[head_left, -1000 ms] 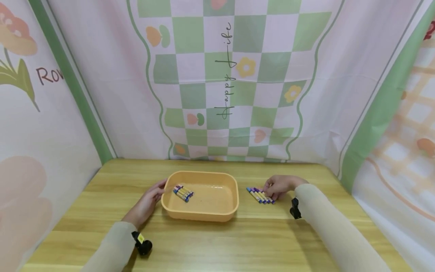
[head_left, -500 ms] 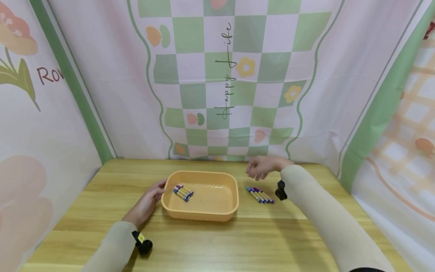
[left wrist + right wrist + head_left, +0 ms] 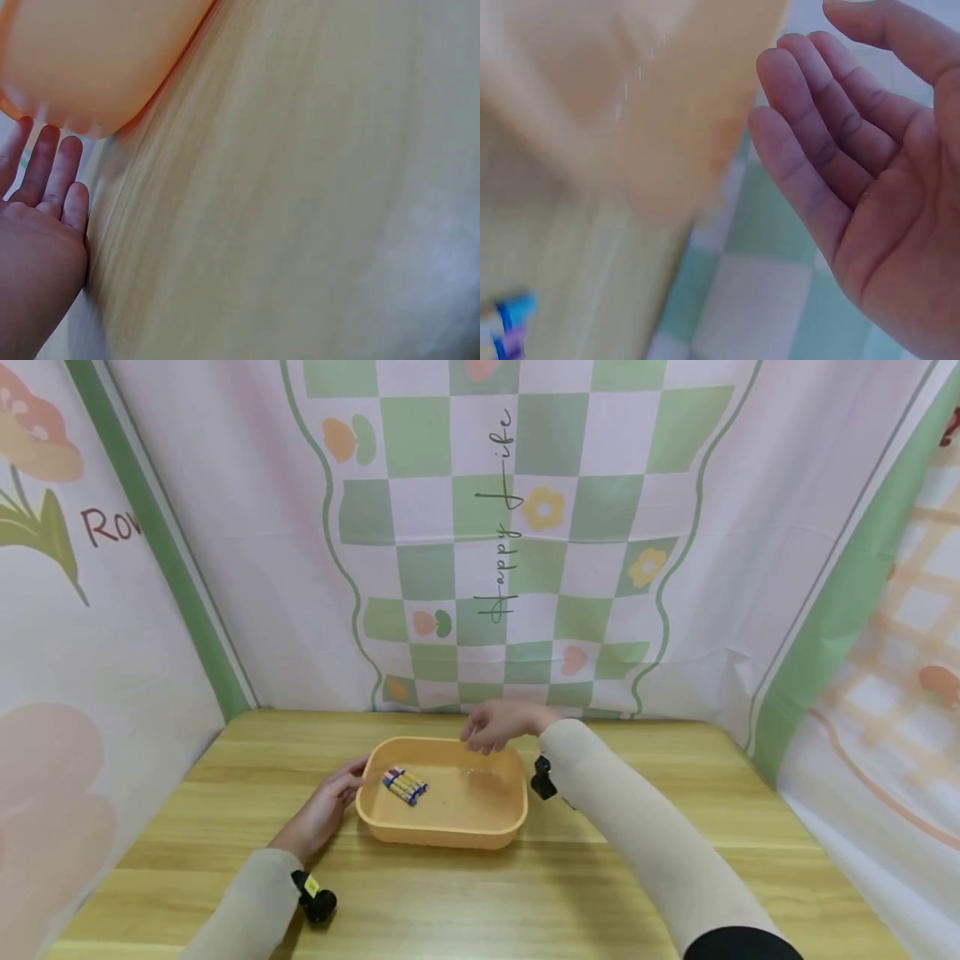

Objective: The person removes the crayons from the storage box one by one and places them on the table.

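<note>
A shallow orange plastic bin [image 3: 450, 837] stands on the table, with several yellow-wrapped crayons [image 3: 405, 786] lying side by side in its left part. My left hand [image 3: 322, 810] rests against the bin's left end; the left wrist view shows its fingers [image 3: 59, 176] nearly straight, tips at the bin's wall. Over the bin's back right rim hovers my right hand [image 3: 498, 727], fingers loosely bent. Its bare palm and fingers [image 3: 799, 169] show in the right wrist view, with nothing visible between them. More crayons [image 3: 511, 322] lie right of the bin, mostly hidden by my right arm in the head view.
The light wooden table [image 3: 465, 914] reaches back to a green-and-white checked cloth [image 3: 480, 660]. Printed cloth also hangs at both sides. A small black camera sits on each wrist [image 3: 318, 903].
My right hand has lifted from the crayons on the table and swung left to above the bin's back right rim. The left hand, the bin and the crayons inside it stay put.
</note>
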Available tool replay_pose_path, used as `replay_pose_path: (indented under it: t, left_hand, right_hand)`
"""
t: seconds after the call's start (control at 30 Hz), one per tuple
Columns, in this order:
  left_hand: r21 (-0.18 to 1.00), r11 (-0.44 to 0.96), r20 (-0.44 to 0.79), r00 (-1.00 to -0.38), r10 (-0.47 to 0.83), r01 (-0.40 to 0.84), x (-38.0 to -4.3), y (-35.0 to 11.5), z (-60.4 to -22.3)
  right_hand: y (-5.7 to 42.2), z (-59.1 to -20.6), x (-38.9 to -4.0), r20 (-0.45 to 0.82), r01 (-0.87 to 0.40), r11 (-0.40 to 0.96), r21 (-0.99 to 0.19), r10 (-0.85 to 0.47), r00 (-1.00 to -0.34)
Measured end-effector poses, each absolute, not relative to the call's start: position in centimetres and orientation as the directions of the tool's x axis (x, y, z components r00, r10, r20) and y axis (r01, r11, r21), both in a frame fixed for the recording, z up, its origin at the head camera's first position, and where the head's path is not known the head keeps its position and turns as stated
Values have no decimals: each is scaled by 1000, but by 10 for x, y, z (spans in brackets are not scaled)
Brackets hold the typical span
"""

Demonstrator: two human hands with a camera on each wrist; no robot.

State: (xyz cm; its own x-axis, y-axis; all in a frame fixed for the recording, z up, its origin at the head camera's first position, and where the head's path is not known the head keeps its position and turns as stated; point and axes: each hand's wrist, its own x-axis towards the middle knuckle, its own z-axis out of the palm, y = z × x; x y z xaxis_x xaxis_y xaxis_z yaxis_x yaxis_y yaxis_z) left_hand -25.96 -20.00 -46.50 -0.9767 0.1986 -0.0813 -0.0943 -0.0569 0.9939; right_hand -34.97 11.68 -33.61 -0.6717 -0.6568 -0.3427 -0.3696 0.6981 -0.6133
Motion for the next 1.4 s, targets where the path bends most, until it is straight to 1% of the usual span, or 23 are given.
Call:
replay_pose_path:
  t: [0.1, 0.3, 0.4, 0.47, 0.57, 0.67, 0.97, 1.17, 1.4]
  left_hand:
    - [994, -55, -78, -977, 197, -91, -259, -199, -465]
    - [994, -57, -75, -975, 207, -89, -259, -199, -465]
    - [995, -59, -72, -976, 204, -86, -259, -200, -465]
    - [995, -56, -67, -976, 205, -80, -258, -201, -464]
    - [995, -63, -65, -975, 212, -80, -258, -201, -464]
    - [994, -67, -67, -974, 214, -83, -258, -201, -463]
    - [993, -79, -70, -975, 210, -88, -257, -202, -463]
    - [993, -69, -78, -976, 203, -94, -258, -202, -463]
    - [993, -70, -77, -979, 188, -92, -258, -200, -463]
  right_hand:
    - [99, -346, -348, -340, -365, 683, -632, -668, -661]
    - [71, -367, -347, -355, -315, 643, -698, -692, -628]
    - [59, -375, -349, -354, -328, 633, -701, -708, -611]
    - [52, -379, -349, -342, -361, 632, -686, -717, -607]
    - [45, -385, -349, -306, -426, 640, -640, -721, -622]
    - [40, -390, -349, -265, -465, 636, -616, -723, -638]
    - [32, -410, -348, -199, -440, 612, -657, -704, -682]
    - [30, -416, -344, -208, -415, 624, -663, -685, -698]
    - [31, -413, -343, -256, -412, 679, -608, -659, -707]
